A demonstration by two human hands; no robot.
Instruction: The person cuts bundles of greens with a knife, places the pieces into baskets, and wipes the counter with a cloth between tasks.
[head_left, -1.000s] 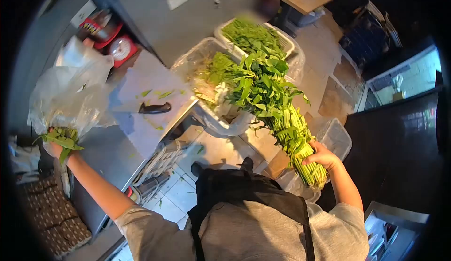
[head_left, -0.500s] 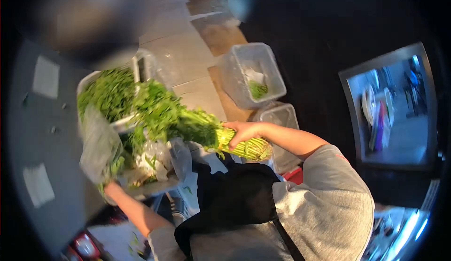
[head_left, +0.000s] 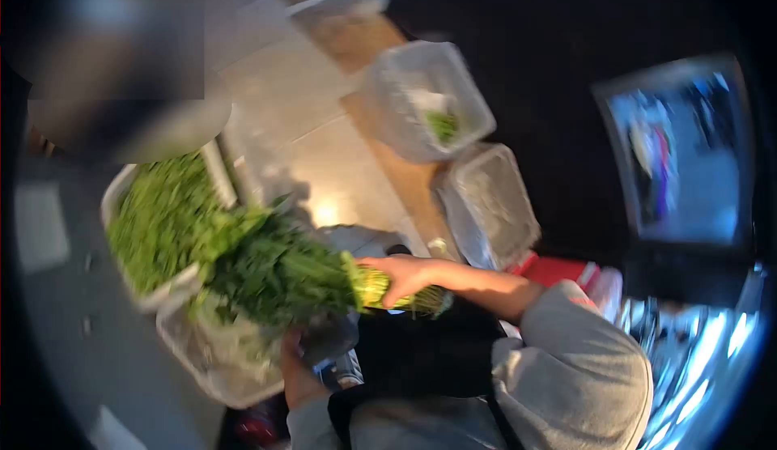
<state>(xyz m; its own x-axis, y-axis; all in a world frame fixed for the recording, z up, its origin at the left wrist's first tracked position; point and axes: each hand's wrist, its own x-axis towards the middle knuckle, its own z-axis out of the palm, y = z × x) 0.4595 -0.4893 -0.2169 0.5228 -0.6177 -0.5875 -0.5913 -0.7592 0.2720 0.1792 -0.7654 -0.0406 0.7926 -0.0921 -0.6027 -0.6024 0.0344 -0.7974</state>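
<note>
A long bunch of leafy greens (head_left: 279, 276) lies across the middle of the view, dark leaves to the left and pale stems to the right. My right hand (head_left: 396, 278) is wrapped round its stems near the cut end. Under the leaves is my left hand (head_left: 293, 351), close to a greyish see-through piece of plastic (head_left: 333, 338); its fingers are blurred and partly covered. The leaf ends overlap a white tray (head_left: 139, 292) heaped with chopped-looking greens (head_left: 166, 215). Below it, a clear plastic tub (head_left: 190, 365) with pale scraps sits beside my left hand.
Two clear bins stand along the counter's right edge: one bin (head_left: 396, 102) holds a few green bits, the nearer bin (head_left: 530, 227) sits by a red object (head_left: 558, 270). The pale counter (head_left: 275, 94) runs away from me. A blurred person is at upper left.
My left hand has moved right, from the plastic bag at the left to beneath the leaves. My right hand still grips the bunch, now lower in view. The camera has shifted.
</note>
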